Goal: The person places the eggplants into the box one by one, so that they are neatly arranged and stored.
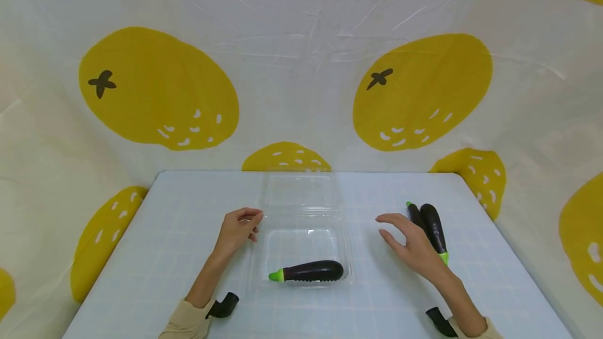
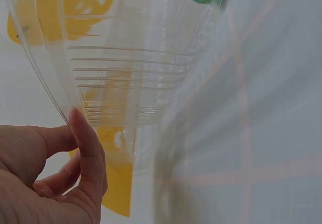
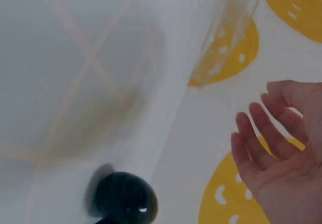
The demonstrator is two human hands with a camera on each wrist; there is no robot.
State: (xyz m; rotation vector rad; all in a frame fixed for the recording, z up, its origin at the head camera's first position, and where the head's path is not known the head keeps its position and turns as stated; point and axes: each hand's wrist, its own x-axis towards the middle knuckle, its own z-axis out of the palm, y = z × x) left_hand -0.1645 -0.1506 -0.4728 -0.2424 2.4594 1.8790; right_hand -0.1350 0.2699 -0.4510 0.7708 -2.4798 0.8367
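Observation:
A clear plastic clamshell container (image 1: 301, 245) stands on the table with its lid (image 1: 301, 192) folded back behind it. One toy eggplant (image 1: 313, 271) lies across the container's near side, its green stem end to the left. My left hand (image 1: 239, 232) pinches the container's left rim between thumb and index finger; the left wrist view shows that rim (image 2: 48, 90) at the fingertips. Over the table to the right, my right hand (image 1: 407, 242) holds nothing, its fingers loosely bent. Behind it lie two more eggplants (image 1: 434, 226), partly hidden by the hand. A dark rounded end (image 3: 126, 199) appears in the right wrist view.
The table (image 1: 188, 198) has a pale checked cover. A white cloth (image 1: 292, 93) printed with yellow fruit hangs behind it and at both sides. Black wrist-worn devices (image 1: 225, 305) stick out from both sleeves.

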